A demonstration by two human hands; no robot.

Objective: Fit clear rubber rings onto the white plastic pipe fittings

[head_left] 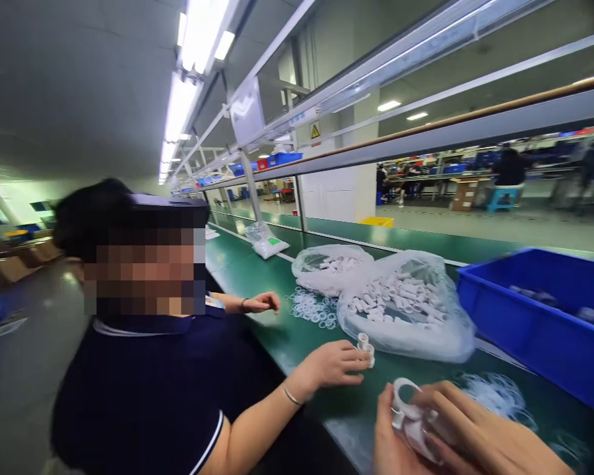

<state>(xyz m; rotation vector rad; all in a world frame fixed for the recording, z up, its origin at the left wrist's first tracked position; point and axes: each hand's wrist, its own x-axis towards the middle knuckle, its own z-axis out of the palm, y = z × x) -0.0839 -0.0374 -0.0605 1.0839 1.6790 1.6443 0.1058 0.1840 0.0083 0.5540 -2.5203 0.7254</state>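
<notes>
Down at the bottom edge, the wearer's left hand (393, 439) and right hand (480, 429) are bunched together just above the green desk (277, 330), both curled closed around a small white plastic fitting (410, 412). The fitting's ring-shaped end pokes up between the thumbs, with fingers of the right hand wrapped over its far side and the left hand cupping it from below. It sits off the desk, wholly in the grip of the two hands.

Just beside them, a co-worker in a dark polo has a hand (334, 365) resting on the desk, fingers pinched on a small white tube piece (365, 348) that stands upright at the fingertips. The co-worker's other hand (262, 303) lies farther along the desk, loosely curled, near a scatter of white rings (313, 307).

Behind the rings, two clear plastic bags lie open: the nearer bag (406, 307) heaped with white tube pieces, the farther bag (331, 267) holding fewer. To the right stands a blue bin (534, 323), its contents blurred. More rings (495, 396) lie loose in front of the bin, close to the wearer's right hand.
</notes>
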